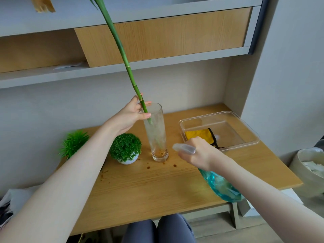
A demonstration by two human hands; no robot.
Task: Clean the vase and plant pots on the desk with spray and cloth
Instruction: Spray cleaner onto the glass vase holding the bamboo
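Vase [156, 134] stands upright, just left of right hand [201, 153] gripping spray bottle [215, 179], nozzle aimed leftward at it; left hand [130, 116] pinches stem [122, 55] w/ fingers at rim.

Clear tray [249, 132] on desk; bin [308, 165] at right, contents prob. paper.

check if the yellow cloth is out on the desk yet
No, the yellow cloth lies inside the clear plastic container, while the right hand holds the spray bottle.
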